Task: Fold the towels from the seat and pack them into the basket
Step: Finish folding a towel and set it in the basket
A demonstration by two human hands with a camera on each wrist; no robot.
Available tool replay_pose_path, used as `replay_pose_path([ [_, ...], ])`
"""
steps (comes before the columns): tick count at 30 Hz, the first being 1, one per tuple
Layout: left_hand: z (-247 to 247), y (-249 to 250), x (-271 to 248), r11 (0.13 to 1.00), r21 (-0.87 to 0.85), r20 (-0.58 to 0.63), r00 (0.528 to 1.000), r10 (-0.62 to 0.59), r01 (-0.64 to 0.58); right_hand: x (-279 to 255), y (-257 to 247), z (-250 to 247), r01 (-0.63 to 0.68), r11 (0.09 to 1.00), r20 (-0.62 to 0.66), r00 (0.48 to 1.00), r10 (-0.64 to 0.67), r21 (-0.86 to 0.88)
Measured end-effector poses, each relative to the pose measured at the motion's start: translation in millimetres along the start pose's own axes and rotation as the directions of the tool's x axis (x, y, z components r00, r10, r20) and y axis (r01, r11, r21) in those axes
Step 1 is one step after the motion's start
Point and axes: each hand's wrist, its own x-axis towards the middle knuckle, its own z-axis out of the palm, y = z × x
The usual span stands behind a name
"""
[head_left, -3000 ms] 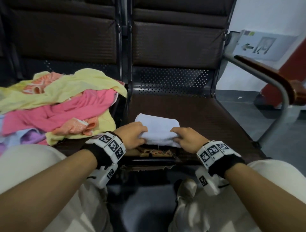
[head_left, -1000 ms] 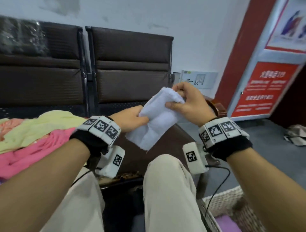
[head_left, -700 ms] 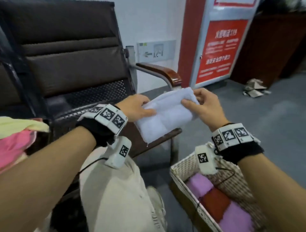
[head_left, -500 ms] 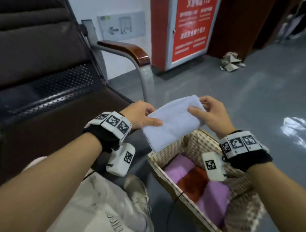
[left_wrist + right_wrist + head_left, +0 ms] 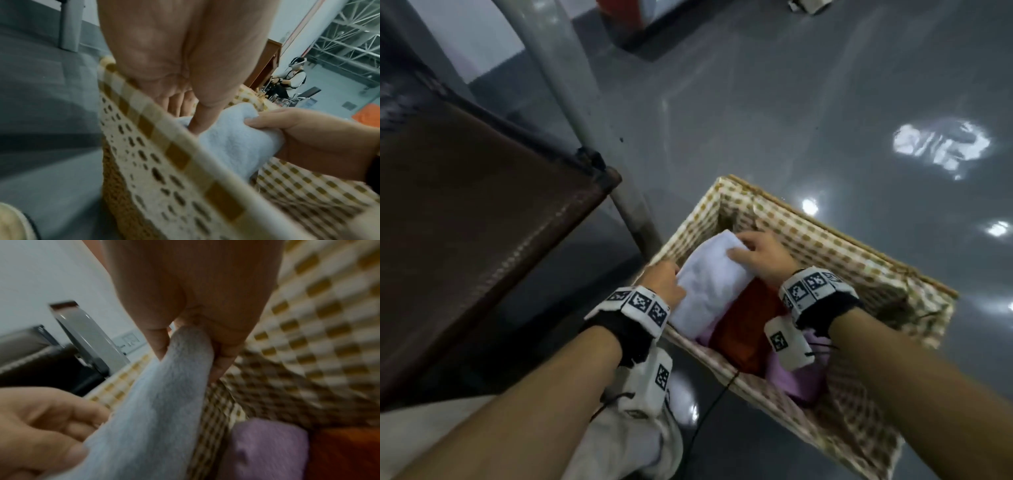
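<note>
A folded white towel (image 5: 709,284) hangs inside the left end of the wicker basket (image 5: 825,240), which has a checked cloth lining. My left hand (image 5: 664,284) pinches the towel's near edge, thumb on top (image 5: 197,126). My right hand (image 5: 756,253) grips its far edge (image 5: 191,345) between thumb and fingers. Beside the white towel (image 5: 154,410) lie a folded red towel (image 5: 746,329) and purple towels (image 5: 798,377) in the basket. The basket's near rim (image 5: 174,146) crosses the left wrist view.
The brown seat (image 5: 465,212) is on the left, its grey metal leg (image 5: 592,137) standing just beyond the basket's left corner. Grey glossy floor (image 5: 791,102) surrounds the basket. My trouser leg and shoe (image 5: 640,428) are below the left wrist. A cable (image 5: 709,411) runs over the basket's near rim.
Both hands carried the folded white towel from the seat, rightward and down into the basket's left end. The view swung from the seats to the floor and basket.
</note>
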Motion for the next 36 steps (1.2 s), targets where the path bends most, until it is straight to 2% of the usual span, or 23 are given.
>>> replay_pose_path([
  [4, 6, -1, 4, 1.0, 0.002, 0.005, 1.0, -0.021, 0.021, 23, 20, 31, -0.142, 0.989, 0.044, 0.989, 0.143, -0.041],
  [9, -5, -6, -14, 0.989, -0.136, -0.005, 0.998, 0.062, -0.062, 27, 29, 39, -0.218, 0.973, 0.001, 0.976, 0.219, -0.077],
  [14, -42, -13, -51, 0.956, -0.279, -0.133, 0.99, 0.054, -0.09, 8, -15, 21, -0.039, 0.97, 0.016, 0.999, 0.044, -0.239],
  [17, -73, -16, -86, 0.937, -0.315, -0.23, 0.97, 0.077, -0.149, -5, -69, 10, 0.114, 0.969, 0.013, 0.993, -0.114, -0.218],
  [20, -110, -28, -132, 0.922, -0.33, -0.378, 0.924, 0.067, -0.202, -20, -139, 6, 0.265, 0.929, 0.072, 0.964, -0.255, -0.258],
  [23, -149, -49, -189, 0.918, -0.334, -0.524, 0.852, 0.007, -0.213, -39, -219, 14, 0.461, 0.846, 0.15, 0.887, -0.436, -0.267],
  [28, -193, -97, -287, 0.897, -0.385, -0.693, 0.71, -0.125, -0.218, -88, -348, 45, 0.746, 0.604, 0.27, 0.665, -0.696, -0.282],
  [32, -201, -150, -354, 0.891, -0.423, -0.771, 0.582, -0.259, -0.164, -126, -424, 84, 0.877, 0.373, 0.431, 0.476, -0.767, -0.304],
  [36, -185, -219, -404, 0.84, -0.531, -0.76, 0.497, -0.418, -0.106, -157, -483, 132, 0.922, 0.222, 0.549, 0.369, -0.75, -0.317],
])
